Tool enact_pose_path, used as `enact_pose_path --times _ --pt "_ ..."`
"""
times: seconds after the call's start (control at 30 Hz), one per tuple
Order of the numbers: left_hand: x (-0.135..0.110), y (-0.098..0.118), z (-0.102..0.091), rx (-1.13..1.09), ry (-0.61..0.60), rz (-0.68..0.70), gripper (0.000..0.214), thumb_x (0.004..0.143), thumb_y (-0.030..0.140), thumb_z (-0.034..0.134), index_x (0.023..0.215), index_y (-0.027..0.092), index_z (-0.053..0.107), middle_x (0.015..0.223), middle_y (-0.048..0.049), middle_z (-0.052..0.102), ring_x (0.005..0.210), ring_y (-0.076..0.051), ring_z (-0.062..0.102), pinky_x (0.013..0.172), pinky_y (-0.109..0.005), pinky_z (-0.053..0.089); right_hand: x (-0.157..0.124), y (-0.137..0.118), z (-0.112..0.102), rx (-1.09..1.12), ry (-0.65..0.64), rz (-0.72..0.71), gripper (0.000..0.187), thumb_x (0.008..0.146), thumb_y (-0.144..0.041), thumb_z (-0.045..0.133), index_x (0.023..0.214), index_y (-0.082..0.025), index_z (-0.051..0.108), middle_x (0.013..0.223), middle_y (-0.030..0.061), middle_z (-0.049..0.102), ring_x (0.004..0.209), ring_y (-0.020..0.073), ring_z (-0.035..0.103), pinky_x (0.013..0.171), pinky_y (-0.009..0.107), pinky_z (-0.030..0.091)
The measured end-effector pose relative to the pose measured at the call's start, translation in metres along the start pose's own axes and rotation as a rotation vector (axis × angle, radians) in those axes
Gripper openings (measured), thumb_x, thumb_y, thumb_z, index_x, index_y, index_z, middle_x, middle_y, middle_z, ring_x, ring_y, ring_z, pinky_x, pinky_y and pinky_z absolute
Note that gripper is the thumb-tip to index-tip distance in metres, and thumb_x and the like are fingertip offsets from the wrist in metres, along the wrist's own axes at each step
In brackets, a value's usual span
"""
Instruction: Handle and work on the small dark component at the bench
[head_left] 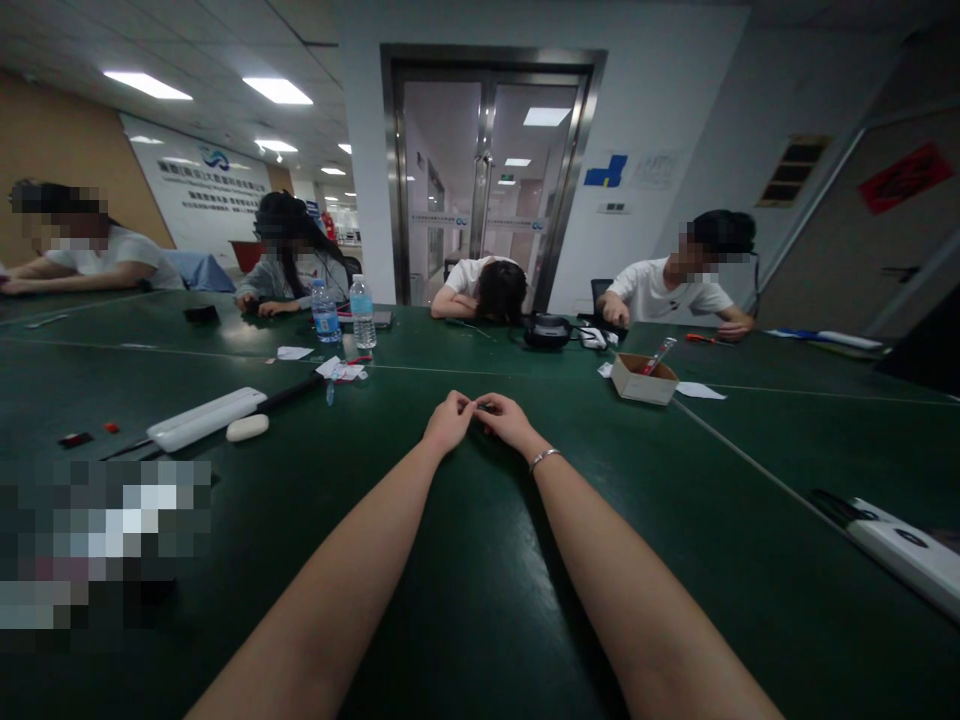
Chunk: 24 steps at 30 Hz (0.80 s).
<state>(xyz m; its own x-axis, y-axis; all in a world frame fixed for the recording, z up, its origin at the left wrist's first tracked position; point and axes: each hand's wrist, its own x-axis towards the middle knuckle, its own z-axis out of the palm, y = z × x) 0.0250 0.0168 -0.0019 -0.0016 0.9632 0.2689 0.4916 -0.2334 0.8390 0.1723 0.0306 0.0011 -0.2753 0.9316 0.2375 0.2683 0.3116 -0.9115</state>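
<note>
Both my arms reach forward over the dark green table (480, 560), and the hands meet near its middle. The fingers of my left hand (450, 423) are pinched together, touching the other hand's fingertips. My right hand (510, 424), with a silver bracelet (544, 459) at its wrist, is also closed in a pinch. A small dark item (487, 407) shows between the fingers, mostly covered by them and too small to name.
Left of my hands lie a white power strip (210, 417) and a white oval case (247, 428). Water bottles (363, 312) stand farther back. A small cardboard box (642, 381) sits to the right, a white device (911, 545) at the right edge. Several people sit across the table.
</note>
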Motion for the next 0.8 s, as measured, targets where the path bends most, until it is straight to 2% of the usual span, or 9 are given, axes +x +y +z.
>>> enact_pose_path --times 0.3,0.47,0.63,0.73,0.8 --pt "0.0081 -0.0101 -0.0008 -0.133 0.013 0.081 0.014 0.078 0.029 0.054 0.087 0.018 0.056 0.081 -0.0024 0.061 0.076 -0.014 0.057 0.072 -0.027 0.044 0.0049 0.0007 -0.0038 0.28 -0.01 0.095 0.008 0.08 -0.014 0.059 0.088 -0.013 0.059 0.062 0.0005 0.061 0.051 0.0089 0.06 0.047 0.016 0.048" --pt "0.0064 -0.0055 -0.0039 -0.207 0.014 0.148 0.011 0.075 0.023 0.057 0.085 0.017 0.057 0.082 -0.0021 0.06 0.077 -0.013 0.057 0.075 -0.026 0.046 0.0043 -0.0014 -0.0052 0.335 0.015 0.18 0.011 0.083 -0.023 0.058 0.085 -0.012 0.057 0.058 0.0032 0.062 0.047 0.01 0.059 0.041 0.016 0.047" --pt "0.0075 -0.0049 -0.006 -0.278 -0.007 0.165 0.013 0.075 0.023 0.058 0.086 0.016 0.058 0.085 -0.0032 0.061 0.081 -0.014 0.058 0.078 -0.027 0.047 0.0036 -0.003 -0.0057 0.326 0.001 0.17 0.02 0.087 -0.031 0.053 0.08 -0.013 0.055 0.054 0.0029 0.06 0.042 0.0093 0.056 0.036 0.015 0.044" --pt "0.0085 -0.0056 -0.0072 -0.27 -0.028 0.142 0.015 0.076 0.023 0.057 0.089 0.017 0.06 0.088 -0.0044 0.063 0.083 -0.015 0.059 0.079 -0.029 0.047 0.0031 -0.003 -0.007 0.349 0.0 0.165 0.015 0.085 -0.028 0.055 0.082 -0.013 0.055 0.055 0.0002 0.058 0.04 0.0076 0.054 0.036 0.015 0.044" --pt "0.0084 -0.0054 -0.0079 -0.249 -0.026 0.126 0.015 0.076 0.023 0.058 0.089 0.017 0.062 0.088 -0.0048 0.064 0.084 -0.016 0.059 0.08 -0.029 0.047 0.0023 -0.0036 -0.0083 0.388 -0.003 0.142 0.015 0.079 -0.022 0.063 0.089 -0.015 0.054 0.06 -0.0023 0.057 0.043 0.0069 0.055 0.039 0.015 0.046"
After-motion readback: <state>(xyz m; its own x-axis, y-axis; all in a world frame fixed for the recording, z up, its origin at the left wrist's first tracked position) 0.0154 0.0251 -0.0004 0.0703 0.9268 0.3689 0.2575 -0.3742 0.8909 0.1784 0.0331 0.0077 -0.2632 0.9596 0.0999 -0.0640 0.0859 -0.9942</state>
